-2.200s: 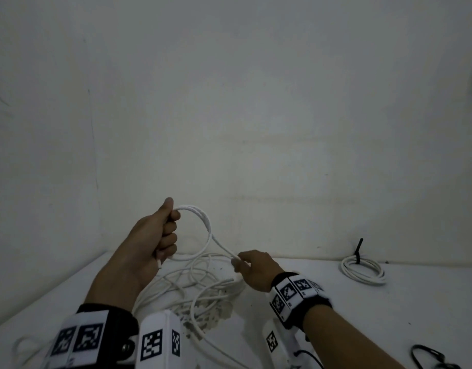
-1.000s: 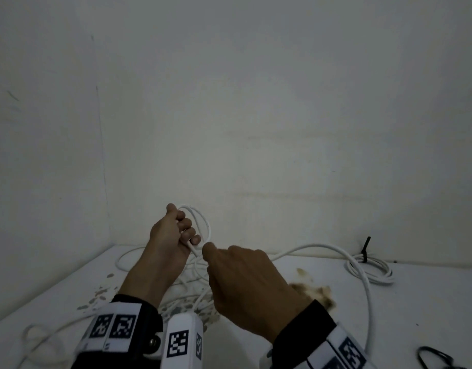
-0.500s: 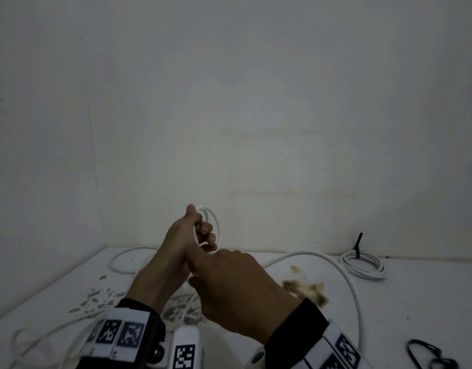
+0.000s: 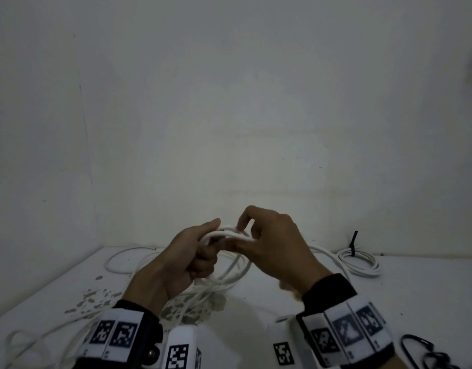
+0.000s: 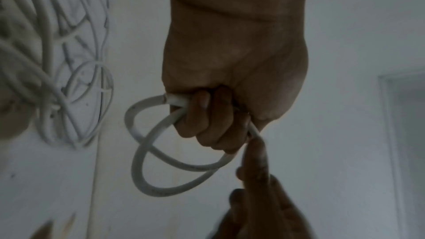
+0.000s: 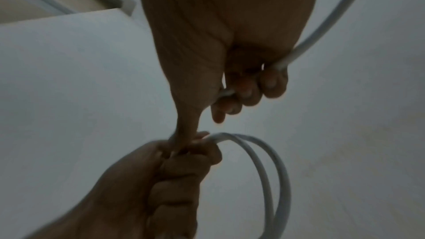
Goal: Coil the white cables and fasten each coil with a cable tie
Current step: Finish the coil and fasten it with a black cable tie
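My left hand grips a small coil of white cable above the table, fingers curled round two loops. The cut cable end sticks out beside the fingers. My right hand holds the same cable just to the right, its thumb against the left fist. The free run of cable passes through the right hand's curled fingers and trails off to the right. More loose white cable lies tangled on the table below both hands.
A finished white coil with a black cable tie lies at the back right by the wall. Black ties lie at the front right. The white table has chipped patches at the left. Walls close in behind and left.
The right hand has risen from in front of the left fist to its right side, laying another loop onto the coil. The long arc of cable at the right has shortened.
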`<state>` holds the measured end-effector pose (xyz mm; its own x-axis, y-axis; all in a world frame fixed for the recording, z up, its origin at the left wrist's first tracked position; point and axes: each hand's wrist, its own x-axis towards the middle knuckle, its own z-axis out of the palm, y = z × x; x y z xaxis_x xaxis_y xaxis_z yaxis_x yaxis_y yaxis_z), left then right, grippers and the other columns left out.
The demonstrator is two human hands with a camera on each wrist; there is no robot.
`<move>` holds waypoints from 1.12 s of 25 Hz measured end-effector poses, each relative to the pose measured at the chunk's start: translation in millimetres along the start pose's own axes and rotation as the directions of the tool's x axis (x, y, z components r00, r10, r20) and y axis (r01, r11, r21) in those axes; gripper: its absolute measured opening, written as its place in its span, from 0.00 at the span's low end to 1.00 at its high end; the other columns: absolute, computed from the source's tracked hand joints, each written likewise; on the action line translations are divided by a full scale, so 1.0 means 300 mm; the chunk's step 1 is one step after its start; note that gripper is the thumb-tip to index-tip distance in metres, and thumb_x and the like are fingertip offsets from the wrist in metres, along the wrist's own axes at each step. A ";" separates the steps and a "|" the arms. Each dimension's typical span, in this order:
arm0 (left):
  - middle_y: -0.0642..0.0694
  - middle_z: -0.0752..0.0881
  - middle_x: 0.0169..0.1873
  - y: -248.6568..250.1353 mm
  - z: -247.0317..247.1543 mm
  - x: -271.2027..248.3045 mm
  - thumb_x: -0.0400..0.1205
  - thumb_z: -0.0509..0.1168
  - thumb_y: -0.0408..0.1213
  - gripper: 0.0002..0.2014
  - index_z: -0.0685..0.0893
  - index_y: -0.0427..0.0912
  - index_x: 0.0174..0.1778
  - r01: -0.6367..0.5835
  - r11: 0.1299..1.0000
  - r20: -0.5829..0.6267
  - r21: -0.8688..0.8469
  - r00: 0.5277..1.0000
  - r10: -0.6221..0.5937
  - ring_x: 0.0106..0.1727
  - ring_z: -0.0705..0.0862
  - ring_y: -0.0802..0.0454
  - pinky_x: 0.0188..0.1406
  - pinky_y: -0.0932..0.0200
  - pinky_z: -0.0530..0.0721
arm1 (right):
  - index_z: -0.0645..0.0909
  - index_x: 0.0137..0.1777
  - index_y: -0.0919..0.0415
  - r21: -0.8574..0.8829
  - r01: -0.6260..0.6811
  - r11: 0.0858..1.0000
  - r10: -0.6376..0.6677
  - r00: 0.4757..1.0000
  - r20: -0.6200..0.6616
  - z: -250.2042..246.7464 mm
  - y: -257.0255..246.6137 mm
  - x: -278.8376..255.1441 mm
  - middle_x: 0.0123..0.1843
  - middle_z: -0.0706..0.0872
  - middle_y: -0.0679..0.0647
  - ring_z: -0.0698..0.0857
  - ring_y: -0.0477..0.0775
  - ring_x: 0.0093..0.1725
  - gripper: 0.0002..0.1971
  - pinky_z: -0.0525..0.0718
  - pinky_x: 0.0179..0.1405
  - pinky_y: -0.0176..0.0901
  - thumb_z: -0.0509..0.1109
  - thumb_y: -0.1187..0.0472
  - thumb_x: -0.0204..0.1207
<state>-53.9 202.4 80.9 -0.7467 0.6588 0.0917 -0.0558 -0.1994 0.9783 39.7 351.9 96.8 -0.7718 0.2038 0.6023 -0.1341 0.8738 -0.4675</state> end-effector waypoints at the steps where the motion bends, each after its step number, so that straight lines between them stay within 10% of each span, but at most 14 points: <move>1: 0.52 0.59 0.17 0.004 0.000 -0.003 0.81 0.60 0.48 0.17 0.76 0.41 0.30 -0.005 0.998 0.003 -0.067 1.000 0.005 0.14 0.54 0.59 0.17 0.65 0.49 | 0.81 0.47 0.47 0.077 -0.061 0.995 0.057 0.997 0.052 -0.002 0.024 0.004 0.36 0.83 0.45 0.79 0.42 0.32 0.21 0.77 0.32 0.37 0.78 0.33 0.65; 6: 0.53 0.59 0.17 0.016 0.021 -0.002 0.85 0.58 0.47 0.16 0.76 0.41 0.34 0.006 0.985 0.017 -0.172 1.000 -0.003 0.13 0.54 0.61 0.11 0.68 0.53 | 0.89 0.50 0.62 0.587 -0.365 0.723 0.092 0.893 0.441 0.010 0.068 -0.011 0.42 0.91 0.66 0.90 0.58 0.41 0.09 0.89 0.55 0.59 0.74 0.56 0.80; 13: 0.52 0.68 0.20 0.004 0.010 0.032 0.86 0.61 0.48 0.16 0.79 0.38 0.40 0.005 0.996 -0.157 -0.092 0.987 -0.019 0.14 0.57 0.61 0.10 0.68 0.57 | 0.85 0.37 0.57 0.685 -0.444 0.577 0.248 0.895 0.372 0.041 0.034 -0.001 0.26 0.82 0.59 0.82 0.54 0.24 0.10 0.91 0.37 0.54 0.80 0.54 0.74; 23: 0.52 0.62 0.16 -0.013 0.015 0.037 0.88 0.57 0.51 0.23 0.75 0.42 0.30 0.109 0.988 -0.060 -0.108 0.991 -0.116 0.11 0.56 0.61 0.09 0.67 0.62 | 0.84 0.30 0.68 0.777 -0.629 -0.029 0.372 0.714 0.593 0.014 0.052 0.042 0.26 0.75 0.55 0.73 0.51 0.24 0.14 0.85 0.24 0.41 0.72 0.70 0.78; 28: 0.54 0.60 0.16 -0.016 0.029 0.026 0.86 0.57 0.53 0.24 0.71 0.45 0.26 0.129 0.961 0.046 -0.243 0.991 -0.122 0.10 0.56 0.61 0.16 0.64 0.71 | 0.77 0.38 0.63 0.838 -0.545 -0.027 0.357 0.778 0.518 0.027 0.051 0.053 0.25 0.71 0.52 0.66 0.46 0.18 0.10 0.67 0.17 0.36 0.68 0.67 0.83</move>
<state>-53.7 214.9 78.6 -0.7029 0.7111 -0.0196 -0.3116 -0.2829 0.9071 20.2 364.9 94.0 -0.9698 0.2415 -0.0334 -0.0962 -0.5049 -0.8578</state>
